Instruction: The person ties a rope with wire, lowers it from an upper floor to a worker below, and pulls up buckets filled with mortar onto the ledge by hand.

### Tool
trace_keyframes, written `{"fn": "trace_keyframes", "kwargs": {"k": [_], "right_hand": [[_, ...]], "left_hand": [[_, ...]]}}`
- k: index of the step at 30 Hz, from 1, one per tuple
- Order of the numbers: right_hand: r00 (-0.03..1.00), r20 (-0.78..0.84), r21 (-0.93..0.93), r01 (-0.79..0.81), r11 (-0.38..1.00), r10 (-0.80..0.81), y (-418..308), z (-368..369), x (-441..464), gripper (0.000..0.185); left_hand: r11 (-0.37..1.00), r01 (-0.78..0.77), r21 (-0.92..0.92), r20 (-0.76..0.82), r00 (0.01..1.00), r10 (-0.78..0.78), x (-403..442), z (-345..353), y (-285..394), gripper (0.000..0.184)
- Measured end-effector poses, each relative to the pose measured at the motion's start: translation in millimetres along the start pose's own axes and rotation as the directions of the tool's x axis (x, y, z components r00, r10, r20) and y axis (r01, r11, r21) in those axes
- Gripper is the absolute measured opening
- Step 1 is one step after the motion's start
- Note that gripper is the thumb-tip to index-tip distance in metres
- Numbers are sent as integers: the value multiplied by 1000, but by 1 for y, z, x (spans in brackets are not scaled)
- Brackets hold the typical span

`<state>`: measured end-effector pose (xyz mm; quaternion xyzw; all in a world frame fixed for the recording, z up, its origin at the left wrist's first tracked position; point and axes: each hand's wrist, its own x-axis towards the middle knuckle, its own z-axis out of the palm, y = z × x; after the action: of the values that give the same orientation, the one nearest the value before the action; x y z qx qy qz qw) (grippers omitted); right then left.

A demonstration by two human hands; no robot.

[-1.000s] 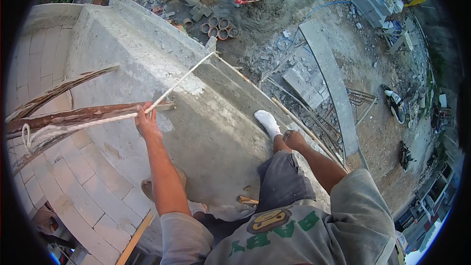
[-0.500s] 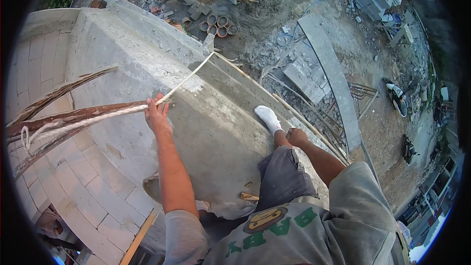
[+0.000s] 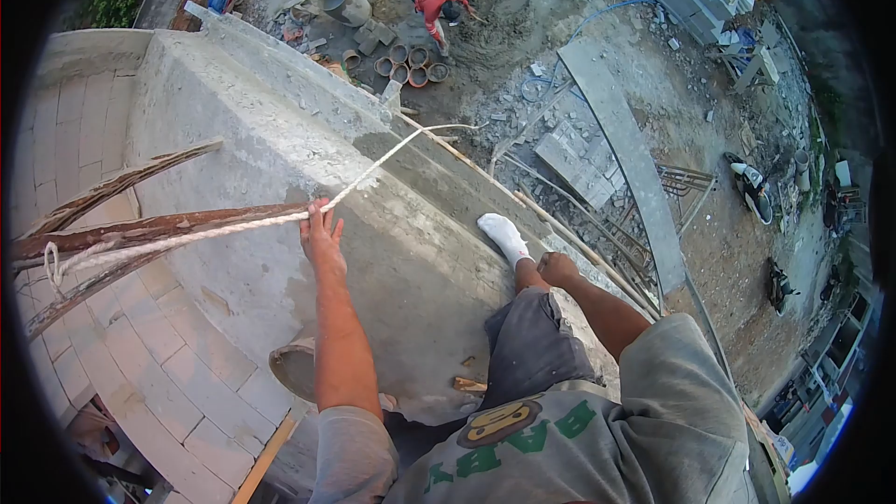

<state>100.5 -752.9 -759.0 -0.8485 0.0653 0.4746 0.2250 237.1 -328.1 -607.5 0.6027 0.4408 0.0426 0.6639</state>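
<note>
My left hand touches a white rope, its fingers partly spread, beside the end of a rough wooden pole. From there the rope runs up to a thin pole along the concrete edge, and its loose end hangs past it. On the left the rope has a small loop. My right hand is a closed fist near my knee, beside my socked foot; whatever it may hold is hidden.
Far below, a person in red bends over wet mortar, near several buckets. A long board, bricks and motorbikes lie or stand on the ground. A bucket sits beside my left arm.
My left hand has moved right along the rope, and its fingers have spread. The rope's crossing at the thin pole has shifted right and down. The person below has changed posture.
</note>
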Motion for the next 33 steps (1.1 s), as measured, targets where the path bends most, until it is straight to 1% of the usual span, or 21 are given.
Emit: {"fn": "trace_keyframes", "kwargs": {"k": [2,5,6,7,9,10,12,15,18,21,22,25,26,29,30,33], "right_hand": [[1000,-17,-14,-12,1000,12,3,1,5,25],[994,107,-36,-21,999,25,-7,-19,2,38],[993,103,-60,-47,997,53,-11,-20,4,38],[993,107,-60,-35,998,41,-18,-22,7,37],[994,103,-50,-21,999,26,-29,-26,13,37],[997,77,-35,-13,999,16,-32,-22,17,34],[1000,23,-7,1,1000,-1,-34,-13,27,29],[999,25,25,29,999,-29,-50,-20,31,32],[998,10,12,67,998,-67,-43,-7,52,33],[998,36,22,52,998,-53,-43,-8,61,33],[998,13,39,63,997,-64,-43,-11,61,31],[999,-23,-25,36,999,-36,-46,-22,63,30],[999,-28,-10,36,999,-37,-37,-15,73,30],[1000,15,-34,2,999,-2,-29,-14,88,34],[1000,9,-58,15,998,-14,-28,-14,92,34],[1000,-16,-25,-6,1000,6,-37,-14,97,30]], "left_hand": [[999,16,-41,28,1000,-14,-5,9,0,46],[1000,4,5,72,997,-4,-18,25,7,51],[1000,27,5,83,996,-27,-17,26,5,54],[999,38,26,100,994,-40,-18,25,0,54],[996,56,70,151,986,-66,-21,31,-8,54],[994,80,70,144,985,-90,-23,34,-11,52],[994,100,45,187,977,-107,-22,34,-23,50],[992,126,-10,217,969,-121,-25,38,-33,44],[990,137,-39,220,967,-125,-27,44,-41,40],[989,146,-17,239,961,-138,-24,47,-39,38],[988,152,-13,252,957,-144,-23,52,-40,38],[985,158,63,268,948,-170,-14,56,-46,38],[985,162,62,276,945,-173,-10,57,-50,39],[981,183,69,290,937,-196,-1,54,-67,39],[979,194,68,294,934,-205,0,54,-72,39],[975,210,70,293,930,-222,4,61,-84,40]]}}
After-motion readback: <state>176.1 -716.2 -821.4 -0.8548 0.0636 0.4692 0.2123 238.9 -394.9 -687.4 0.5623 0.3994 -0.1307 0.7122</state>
